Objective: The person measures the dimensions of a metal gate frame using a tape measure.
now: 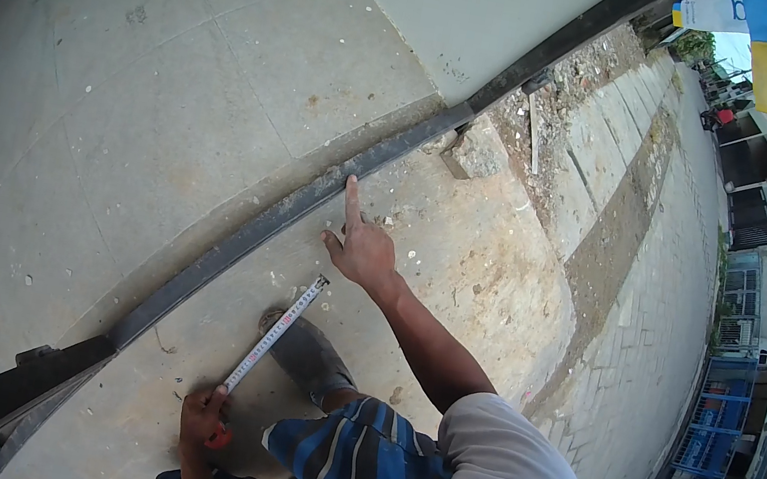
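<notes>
My right hand (365,249) points with its index finger stretched out, the fingertip at the dark metal rail (230,249) that crosses the floor diagonally. Its thumb stands apart, the other fingers are curled, and it holds nothing. At the lower left my left hand (200,415) is closed on a tape measure with a red case (220,435). The white blade (270,340) extends up and to the right from that hand. Its metal end lies below my right hand, apart from the rail, and the blade passes over a dark shoe (308,354).
Grey tiled floor (175,93) lies beyond the rail, beside a pale panel (463,9). A broken concrete lump (476,152) sits near the rail, with rubble behind it. A paved street (648,294) and gated buildings are at the right.
</notes>
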`<state>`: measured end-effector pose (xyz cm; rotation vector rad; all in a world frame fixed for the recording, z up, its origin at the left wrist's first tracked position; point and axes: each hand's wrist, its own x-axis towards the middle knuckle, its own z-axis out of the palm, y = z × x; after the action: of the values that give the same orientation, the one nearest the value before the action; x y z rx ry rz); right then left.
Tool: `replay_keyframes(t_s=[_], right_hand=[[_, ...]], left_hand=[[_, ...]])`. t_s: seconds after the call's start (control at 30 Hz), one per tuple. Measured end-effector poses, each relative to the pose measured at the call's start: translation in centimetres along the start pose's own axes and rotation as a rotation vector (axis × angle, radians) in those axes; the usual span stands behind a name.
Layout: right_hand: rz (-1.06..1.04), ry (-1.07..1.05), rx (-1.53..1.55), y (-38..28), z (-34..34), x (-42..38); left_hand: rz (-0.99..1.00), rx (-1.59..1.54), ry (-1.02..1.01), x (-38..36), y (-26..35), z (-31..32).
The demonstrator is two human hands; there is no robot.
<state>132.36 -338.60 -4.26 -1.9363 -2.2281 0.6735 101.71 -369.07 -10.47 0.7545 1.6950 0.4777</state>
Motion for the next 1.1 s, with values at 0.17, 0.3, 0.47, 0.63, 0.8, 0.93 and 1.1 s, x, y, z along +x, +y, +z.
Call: replay_keyframes(t_s=[0.17,0.3,0.47,0.63,0.8,0.93,1.1], right_hand=[[-0.323,-0.043,0.194,-6.5,0.3,-4.4],[-0.650,-0.192,0.182,-10.9,4.6,-6.8],[-0.630,-0.440,0.057,-13.4,5.7,-6.3],[-0.580,-0.346,0.095,-11.5,5.2,-6.2],[-0.350,-0.153,0.210,-8.3,2.3,-4.9],[-0.286,-0.128,0.182,-6.8,2.2,-4.3],[-0.329,-0.137,0.179,-6.4,2.2,-4.3]], left_hand=[[0.000,0.025,0.028,0.4,-0.9,-0.2],[0.023,0.025,0.020,0.3,-0.3,-0.2],[0.049,0.048,0.026,0.2,-0.2,0.0],[0.018,-0.012,0.025,0.0,0.1,0.0],[0.030,0.016,0.027,0.2,0.2,-0.1],[-0.004,0.024,0.030,0.4,-0.2,-0.1],[0.034,0.008,0.018,0.6,-0.7,-0.2]])
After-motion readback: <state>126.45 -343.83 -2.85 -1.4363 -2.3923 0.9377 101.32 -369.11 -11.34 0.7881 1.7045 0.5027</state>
